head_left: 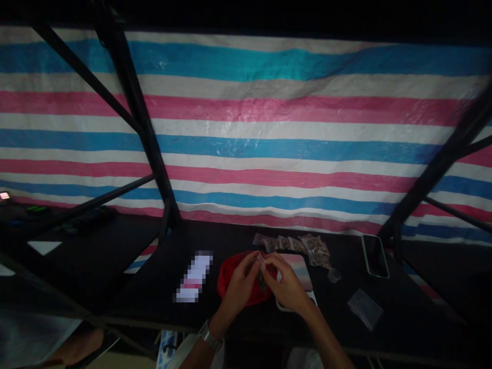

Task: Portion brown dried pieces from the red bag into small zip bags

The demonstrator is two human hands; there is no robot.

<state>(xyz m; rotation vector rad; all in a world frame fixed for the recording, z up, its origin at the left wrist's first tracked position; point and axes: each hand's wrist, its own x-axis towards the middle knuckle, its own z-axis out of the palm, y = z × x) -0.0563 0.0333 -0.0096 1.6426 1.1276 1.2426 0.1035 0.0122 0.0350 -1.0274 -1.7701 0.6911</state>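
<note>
My left hand and my right hand meet over a dark table, fingers pinched together on a small clear plastic bag held between them. A red bag lies under my left hand. A pastel-coloured flat object lies under my right hand. A watch sits on my left wrist. Just beyond my hands, a row of several small clear bags filled with brown bits lies on the table.
A phone lies at the right, a small clear cup and an empty clear bag nearer me. A blurred white card lies at the left. Black metal frame bars cross a striped tarp behind.
</note>
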